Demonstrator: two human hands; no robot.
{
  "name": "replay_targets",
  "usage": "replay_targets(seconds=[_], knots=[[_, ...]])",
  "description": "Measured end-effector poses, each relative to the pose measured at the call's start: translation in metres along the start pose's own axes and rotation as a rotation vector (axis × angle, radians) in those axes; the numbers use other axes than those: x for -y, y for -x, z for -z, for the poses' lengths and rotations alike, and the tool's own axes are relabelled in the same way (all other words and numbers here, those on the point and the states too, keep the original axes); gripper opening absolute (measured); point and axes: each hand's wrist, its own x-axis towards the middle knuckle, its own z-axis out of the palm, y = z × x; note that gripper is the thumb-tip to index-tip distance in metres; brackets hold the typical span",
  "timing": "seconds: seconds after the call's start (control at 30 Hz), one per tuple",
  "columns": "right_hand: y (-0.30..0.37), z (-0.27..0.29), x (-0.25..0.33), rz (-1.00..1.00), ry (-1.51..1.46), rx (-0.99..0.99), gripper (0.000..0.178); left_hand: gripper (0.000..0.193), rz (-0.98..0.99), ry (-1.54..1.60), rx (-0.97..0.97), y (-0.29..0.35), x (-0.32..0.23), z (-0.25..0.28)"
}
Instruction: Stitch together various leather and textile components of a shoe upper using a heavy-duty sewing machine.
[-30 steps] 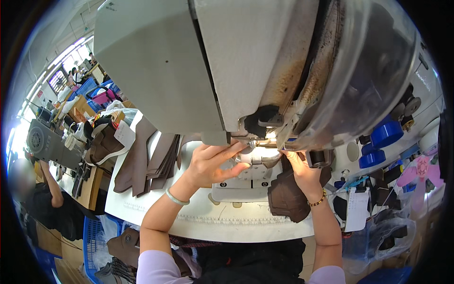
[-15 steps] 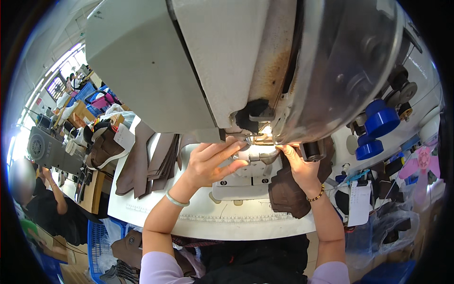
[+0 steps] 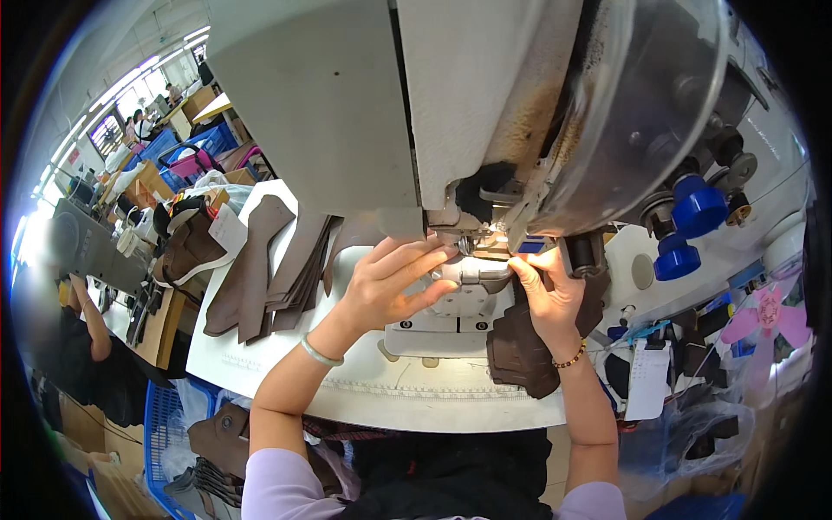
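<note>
Under the head of a grey-white sewing machine point(image 3: 325, 113), both of my hands are at the lit needle area. My left hand point(image 3: 390, 282) is left of the needle, its fingers stretched out toward the presser foot point(image 3: 472, 245) and its thumb apart below them. My right hand point(image 3: 552, 290) is on the other side, thumb and index finger drawn together by the metal sewing arm point(image 3: 484, 276). What lies between those fingertips is too small to make out. Dark brown cut shoe pieces point(image 3: 524, 351) lie below and beside my right hand, partly covered by it.
More brown pieces point(image 3: 256, 269) lie fanned on the white table point(image 3: 286, 381) at left, near a brown shoe point(image 3: 192, 247). Blue knobs point(image 3: 698, 208) jut from the machine at right, above a pink fan point(image 3: 767, 316). A blue basket point(image 3: 160, 442) stands lower left; another person point(image 3: 65, 329) sits beyond.
The whole view has shifted, so the machine head appears farther right. Both hands stay at the needle area; the right hand's index finger now shows more clearly above its thumb.
</note>
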Motion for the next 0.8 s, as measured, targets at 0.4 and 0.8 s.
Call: replay_targets(seconds=[0.4, 0.8], knots=[[0.001, -0.005, 0.007, -0.032, -0.043, -0.04, 0.012, 0.049, 1.109, 1.395, -0.445, 0.025, -0.003, -0.026], [-0.003, -0.006, -0.012, -0.086, 0.039, -0.27, 0.008, 0.05, 0.828, 1.039, -1.007, 0.007, -0.011, 0.042]])
